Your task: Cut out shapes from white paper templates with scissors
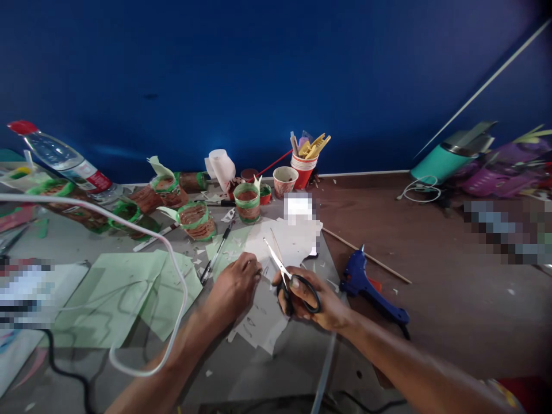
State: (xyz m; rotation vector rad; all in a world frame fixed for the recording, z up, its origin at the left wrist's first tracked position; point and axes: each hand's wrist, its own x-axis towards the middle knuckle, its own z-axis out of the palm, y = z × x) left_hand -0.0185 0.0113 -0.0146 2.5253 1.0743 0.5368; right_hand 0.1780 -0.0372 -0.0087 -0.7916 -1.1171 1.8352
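My right hand [317, 299] grips a pair of scissors [282, 267] with black handles, fingers in the loops. The slim metal blades point up and to the left, slightly parted. Close by on the left, my left hand [239, 282] is closed with its fingertips pinched together. What lies in that pinch is too small to make out. Beneath both hands are cut sheets of white paper [263, 328] with small drawn marks. Another white sheet [293, 241] lies just beyond the blades. A black pen [218, 250] rests left of my left hand.
Brown cups with green rims [248, 207] stand toward the blue wall, near a red cup [304, 169] of tools. A blue glue gun [373, 290] and a wooden stick [366, 256] lie right. Green paper [107, 293] and a looping white cable [183, 282] are left.
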